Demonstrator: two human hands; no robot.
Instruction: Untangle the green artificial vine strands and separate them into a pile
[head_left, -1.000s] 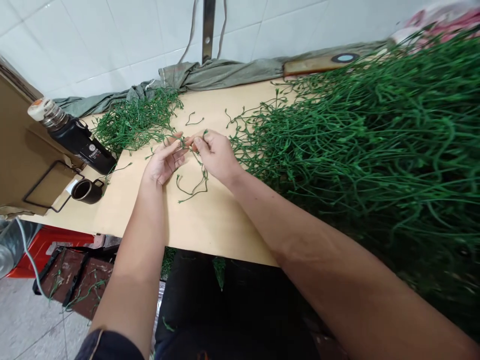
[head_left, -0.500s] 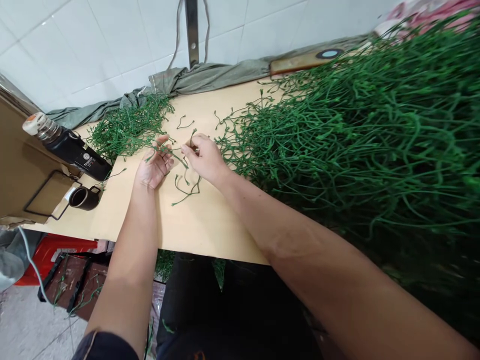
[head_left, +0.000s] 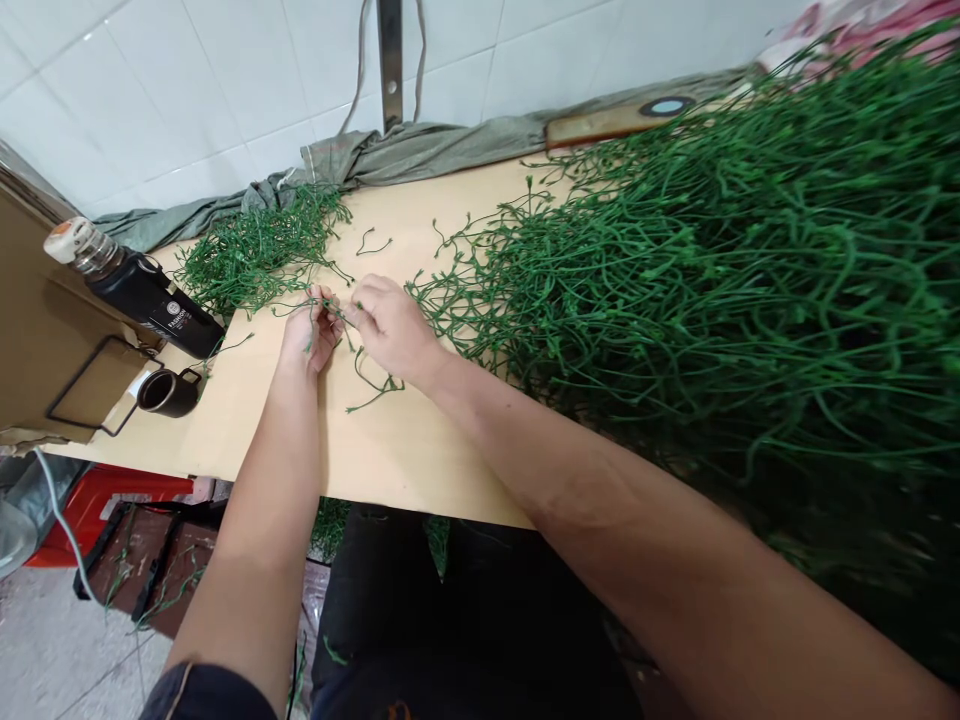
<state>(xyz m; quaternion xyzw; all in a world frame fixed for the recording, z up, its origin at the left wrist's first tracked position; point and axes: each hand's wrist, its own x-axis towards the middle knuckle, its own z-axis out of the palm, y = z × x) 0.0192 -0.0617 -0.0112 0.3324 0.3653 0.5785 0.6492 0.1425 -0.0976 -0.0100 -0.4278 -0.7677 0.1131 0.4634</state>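
Observation:
My left hand [head_left: 306, 338] is closed, palm turned up, with thin green stems [head_left: 334, 309] between its fingertips. Close beside it, my right hand [head_left: 394, 322] is pinched on the end of the same stems; its fingertips are partly hidden. A few loose stems [head_left: 386, 386] with small bud-like tips lie on the tabletop [head_left: 375, 450] just below the hands. One more short stem [head_left: 373, 243] rests above them. A small heap of green stems [head_left: 259, 250] lies beyond my left hand, and a much larger heap [head_left: 675, 270] spreads to the right of my right hand.
At the left stand a black thermos bottle [head_left: 154, 300], a dark cup [head_left: 169, 393] and a cardboard box [head_left: 60, 330]. Grey-green cloth [head_left: 442, 148] runs along the wall. A wooden board-like piece [head_left: 600, 125] lies at the back. Below is a brown case [head_left: 142, 570].
My left fingers have curled from a loosely spread pose onto the stems. My right hand has moved left and closer to my left hand.

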